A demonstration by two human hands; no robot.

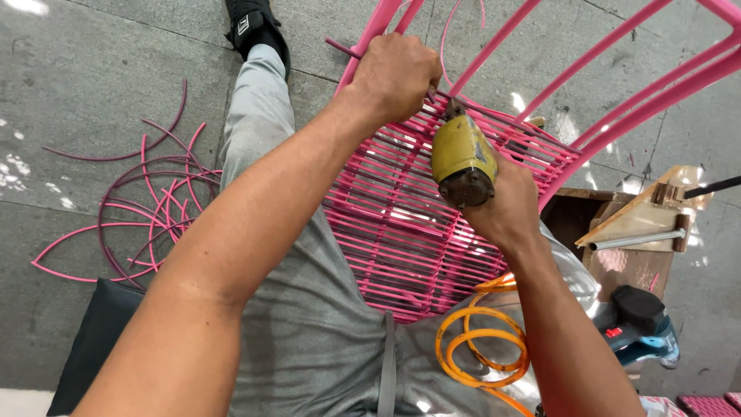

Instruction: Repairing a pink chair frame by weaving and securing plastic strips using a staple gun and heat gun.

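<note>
My left hand (394, 73) grips a pink cord (340, 46) at the chair frame (370, 31). My right hand (502, 205) clamps the yellow tool (461, 158) against the woven seat's (401, 224) upper edge; open floor (93, 62) lies left.

The left hand (395, 73) was closed on a strand at the chair frame (494, 42). Just right of it, the air tool (461, 161) was gripped by the right hand (505, 208). Loose strands (147, 208) were spread well left; a coiled hose (480, 347) was laid below the right hand.

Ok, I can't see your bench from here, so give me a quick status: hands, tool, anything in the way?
Left hand gripping pink cord at the chair frame. Right hand holding yellow air tool against the woven seat. Orange hose coiled in lap, clear of the work.
</note>
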